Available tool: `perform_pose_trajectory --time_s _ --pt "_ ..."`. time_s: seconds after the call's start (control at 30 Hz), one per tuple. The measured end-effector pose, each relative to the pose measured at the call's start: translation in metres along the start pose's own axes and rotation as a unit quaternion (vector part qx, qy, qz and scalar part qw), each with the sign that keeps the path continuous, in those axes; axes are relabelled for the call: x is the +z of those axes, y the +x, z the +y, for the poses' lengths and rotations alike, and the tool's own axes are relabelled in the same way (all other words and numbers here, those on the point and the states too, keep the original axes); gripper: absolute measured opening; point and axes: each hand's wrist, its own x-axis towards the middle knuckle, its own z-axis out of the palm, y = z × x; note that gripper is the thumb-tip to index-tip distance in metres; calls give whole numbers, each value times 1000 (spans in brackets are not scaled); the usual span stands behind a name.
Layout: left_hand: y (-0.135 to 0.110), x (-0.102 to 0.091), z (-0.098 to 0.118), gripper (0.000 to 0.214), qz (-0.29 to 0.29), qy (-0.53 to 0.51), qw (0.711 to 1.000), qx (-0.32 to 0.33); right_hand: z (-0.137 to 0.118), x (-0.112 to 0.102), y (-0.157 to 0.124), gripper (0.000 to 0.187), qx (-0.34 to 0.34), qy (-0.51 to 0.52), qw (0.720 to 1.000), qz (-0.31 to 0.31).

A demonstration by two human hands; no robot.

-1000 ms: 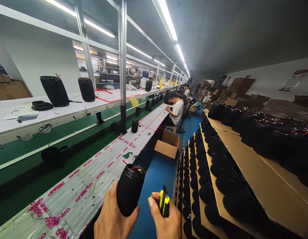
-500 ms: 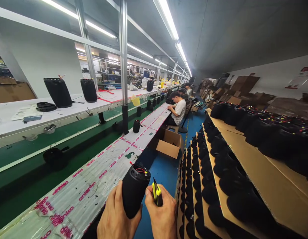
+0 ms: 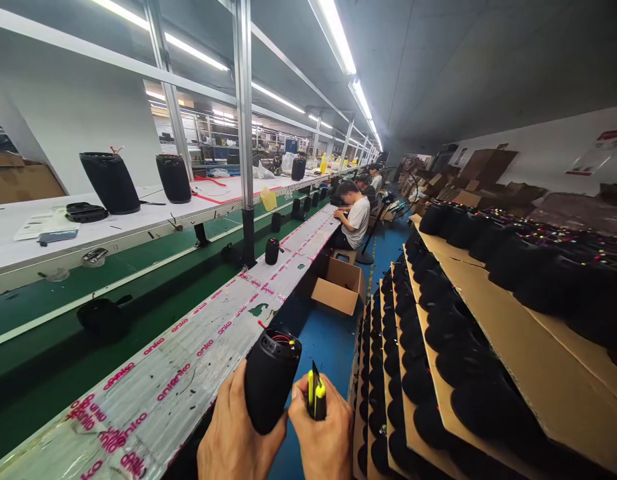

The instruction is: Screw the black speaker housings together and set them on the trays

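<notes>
— Holding anything just now?

— Yes. My left hand [image 3: 238,437] is wrapped around a black speaker [image 3: 269,380], fingers curled shut on its lower half. It stands tilted, open end up, with red wires showing at the top. My right hand [image 3: 322,440] is closed on a yellow and black cutter [image 3: 316,395], blade tip pointing up, just beside the speaker but not touching it.

— How much room do you have?

— Both hands sit over the gap between the bench [image 3: 188,373] on my left and the cardboard racks [image 3: 488,320] on my right. The bench edge runs just left of the speaker; its top is covered in clear film with pink lettering. The racks slope toward me, packed with rows of black parts right up to their near edge. Between them is a narrow strip of blue floor [image 3: 328,340].

— And farther on?

— An open cardboard box [image 3: 341,288] stands on that floor against the bench. A small black cylinder [image 3: 272,251] stands upright on the bench past it. Beyond, a person in a white shirt [image 3: 357,219] sits bent over the bench. To the left, a green belt [image 3: 113,293] runs alongside, and a white shelf [image 3: 138,223] above it bears two tall black speakers [image 3: 111,181].
</notes>
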Motion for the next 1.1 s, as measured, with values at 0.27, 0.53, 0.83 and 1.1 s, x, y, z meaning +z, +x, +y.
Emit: perform_pose_trajectory --time_s 0.27,0.53,0.83,1.1 --pt "-1 -2 3 69 -39 -23 998 -36 0 -3 0 15 2 12 1000 -12" --pt "10 -10 -2 78 -88 -46 990 -104 20 0 -35 15 24 7 1000 -8" --pt "9 -13 2 77 -93 -52 987 -121 9 2 -21 8 40 64 997 -21" --pt "3 -8 2 63 -14 -15 999 -44 -6 3 -3 10 9 49 999 -19"
